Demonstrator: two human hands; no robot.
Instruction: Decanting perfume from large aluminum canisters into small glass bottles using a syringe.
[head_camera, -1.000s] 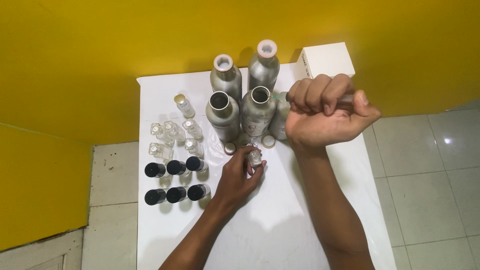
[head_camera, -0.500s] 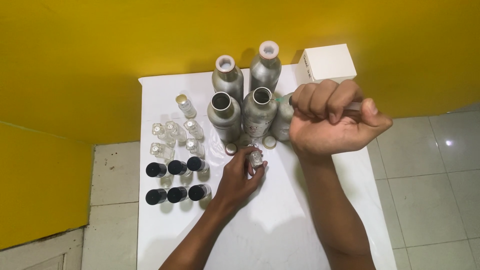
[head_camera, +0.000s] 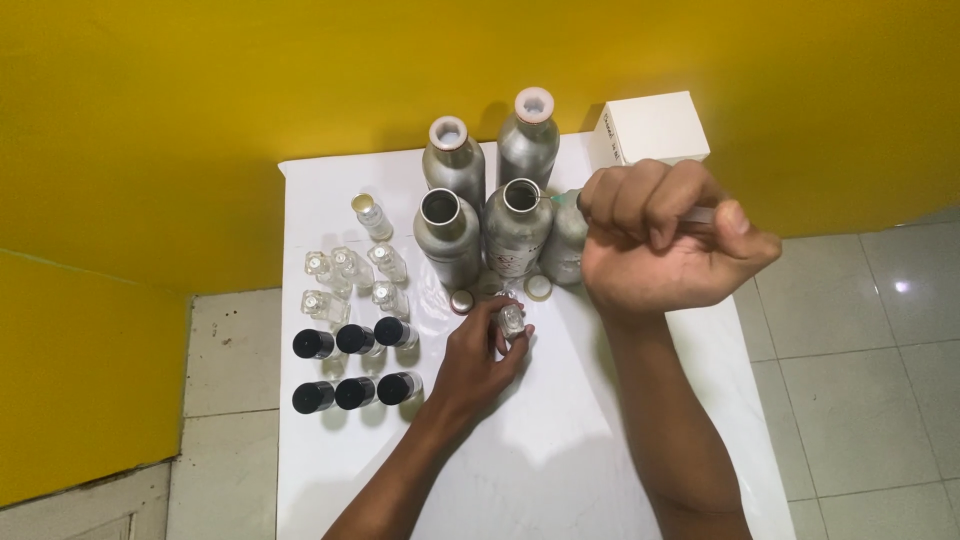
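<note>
a white table (head_camera: 560, 470) was seen from above against a yellow wall (head_camera: 200, 120), with pale floor tiles (head_camera: 860, 380) beside it. five brushed-metal bottles (head_camera: 448, 235), round-shouldered and matt grey, were grouped at the far middle of the top; two at the back carried white neck rings, two in front stood open-mouthed, and the fifth was partly hidden behind the right hand. a white box (head_camera: 655, 125) was set at the far right corner.

the right hand (head_camera: 665, 240) was closed into a fist around a syringe (head_camera: 700, 214), thin and clear, whose needle end was pointed at the mouth of the open metal bottle (head_camera: 520, 220); how much liquid it held could not be told. the left hand (head_camera: 485, 345) was curled on a small clear glass vial (head_camera: 512, 320), held upright just in front of the metal bottles and touching the table or nearly so.

six black-capped vials (head_camera: 355, 365) were lined up in two rows at the left, and uncapped clear ones (head_camera: 350, 275) were clustered behind them. loose small caps (head_camera: 538, 287) lay near the bottle bases.

as a judgement: the vial's mouth was narrow, so liquid could be spilled on the smooth top if the needle were misaligned. the glass was slick and light, and could be tipped by a nudge. the open bottles stood close to the fist, and could be knocked by a careless wrist.
</note>
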